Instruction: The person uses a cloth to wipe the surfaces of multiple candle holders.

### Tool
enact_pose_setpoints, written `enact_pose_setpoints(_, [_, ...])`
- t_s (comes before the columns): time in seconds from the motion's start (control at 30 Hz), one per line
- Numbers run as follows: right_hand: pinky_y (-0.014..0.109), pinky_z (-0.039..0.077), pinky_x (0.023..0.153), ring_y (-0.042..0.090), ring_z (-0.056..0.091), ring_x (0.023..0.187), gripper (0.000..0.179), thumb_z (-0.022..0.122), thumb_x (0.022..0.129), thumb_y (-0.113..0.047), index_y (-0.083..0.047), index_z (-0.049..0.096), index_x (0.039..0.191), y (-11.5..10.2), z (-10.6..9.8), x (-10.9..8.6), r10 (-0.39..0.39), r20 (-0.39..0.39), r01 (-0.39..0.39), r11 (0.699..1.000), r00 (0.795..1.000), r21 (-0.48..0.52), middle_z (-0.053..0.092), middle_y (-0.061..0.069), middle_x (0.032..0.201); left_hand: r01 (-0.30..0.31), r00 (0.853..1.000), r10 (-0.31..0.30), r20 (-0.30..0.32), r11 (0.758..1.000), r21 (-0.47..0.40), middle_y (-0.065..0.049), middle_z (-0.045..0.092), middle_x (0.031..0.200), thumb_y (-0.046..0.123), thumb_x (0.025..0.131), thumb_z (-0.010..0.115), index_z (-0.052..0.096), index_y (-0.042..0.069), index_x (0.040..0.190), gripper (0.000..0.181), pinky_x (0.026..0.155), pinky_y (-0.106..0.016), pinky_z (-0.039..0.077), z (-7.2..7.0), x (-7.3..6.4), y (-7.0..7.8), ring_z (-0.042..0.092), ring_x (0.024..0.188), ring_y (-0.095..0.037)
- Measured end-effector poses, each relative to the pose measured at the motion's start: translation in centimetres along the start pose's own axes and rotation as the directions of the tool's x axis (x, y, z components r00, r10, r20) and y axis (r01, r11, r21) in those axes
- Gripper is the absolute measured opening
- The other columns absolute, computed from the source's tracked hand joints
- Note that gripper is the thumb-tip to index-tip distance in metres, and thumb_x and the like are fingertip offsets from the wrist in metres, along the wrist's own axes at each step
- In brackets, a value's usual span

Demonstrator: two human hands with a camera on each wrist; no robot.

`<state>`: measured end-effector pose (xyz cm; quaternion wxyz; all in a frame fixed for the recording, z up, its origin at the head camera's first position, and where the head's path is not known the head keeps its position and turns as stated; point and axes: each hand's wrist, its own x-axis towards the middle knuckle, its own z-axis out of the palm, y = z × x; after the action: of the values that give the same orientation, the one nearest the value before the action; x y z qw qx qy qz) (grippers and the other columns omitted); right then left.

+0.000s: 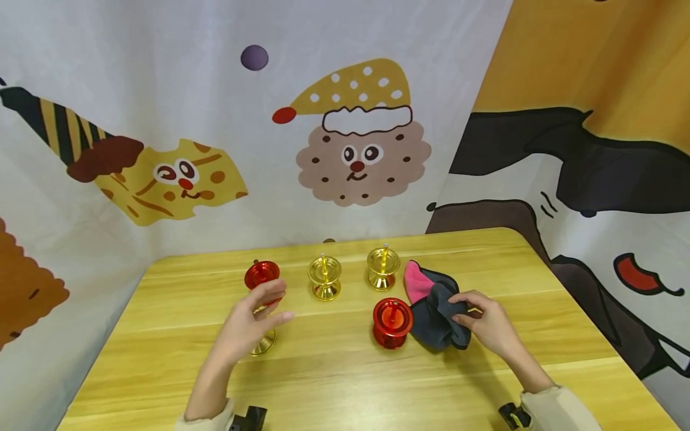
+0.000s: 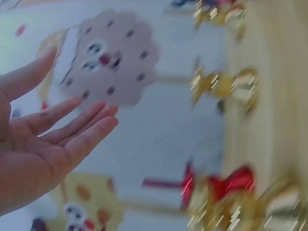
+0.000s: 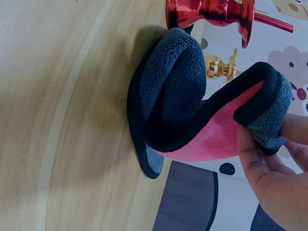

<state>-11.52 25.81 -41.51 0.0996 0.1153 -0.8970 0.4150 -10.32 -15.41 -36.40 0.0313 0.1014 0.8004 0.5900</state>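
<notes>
My right hand (image 1: 493,326) pinches an edge of a dark grey and pink cloth (image 1: 438,317) between thumb and fingers. In the right wrist view the cloth (image 3: 173,91) is folded over, its lower part against the wooden table and its pinched corner raised. Just left of it stands a shiny red candle holder (image 1: 392,323) with an upright spike. My left hand (image 1: 245,329) hovers with fingers spread and holds nothing. Behind it are another red candle holder (image 1: 261,273) and a gold candle holder (image 1: 265,344), both partly hidden by the hand.
Two gold candle holders stand farther back, one in the middle (image 1: 325,275) and one to its right (image 1: 383,266). The wooden table (image 1: 334,383) ends at a printed cartoon curtain (image 1: 215,120) behind it.
</notes>
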Motion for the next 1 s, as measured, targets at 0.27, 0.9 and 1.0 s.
enact_pose_setpoints(0.27, [0.027, 0.054, 0.067, 0.012, 0.050, 0.080, 0.030, 0.072, 0.070, 0.008, -0.005, 0.066, 0.096, 0.1, -0.1, -0.1, 0.009, 0.013, -0.009, 1.000, 1.000, -0.003, 0.060, 0.006, 0.092, 0.057, 0.997, -0.049, -0.066, 0.991, 0.125, -0.016, 0.044, 0.133, 0.016, 0.080, 0.071, 0.039, 0.000, 0.133, 0.065, 0.099, -0.037, 0.036, -5.0, -2.0, -1.5, 0.039, 0.124, -0.030])
enact_pose_setpoints(0.9, [0.025, 0.053, 0.068, 0.020, 0.057, 0.085, 0.029, 0.071, 0.072, 0.008, -0.005, 0.065, 0.097, 0.6, -0.4, -0.4, 0.027, 0.032, -0.027, 1.000, 0.999, -0.005, 0.061, 0.008, 0.096, 0.229, 0.971, -0.224, -0.078, 0.972, 0.056, -0.027, 0.026, 0.141, 0.011, 0.072, 0.077, 0.019, -0.003, 0.141, 0.091, 0.099, -0.049, 0.033, -4.5, -2.4, -8.6, 0.029, 0.126, -0.044])
enact_pose_setpoints(1.0, [0.026, 0.053, 0.068, 0.019, 0.057, 0.084, 0.029, 0.071, 0.072, 0.009, -0.005, 0.065, 0.097, 0.5, -0.5, -0.3, 0.027, 0.029, -0.027, 1.000, 0.999, -0.003, 0.061, 0.008, 0.096, 0.249, 0.967, -0.245, -0.065, 0.967, 0.054, -0.030, 0.027, 0.140, 0.010, 0.072, 0.077, 0.019, -0.006, 0.140, 0.091, 0.096, -0.046, 0.039, -4.4, -2.3, -8.7, 0.031, 0.125, -0.044])
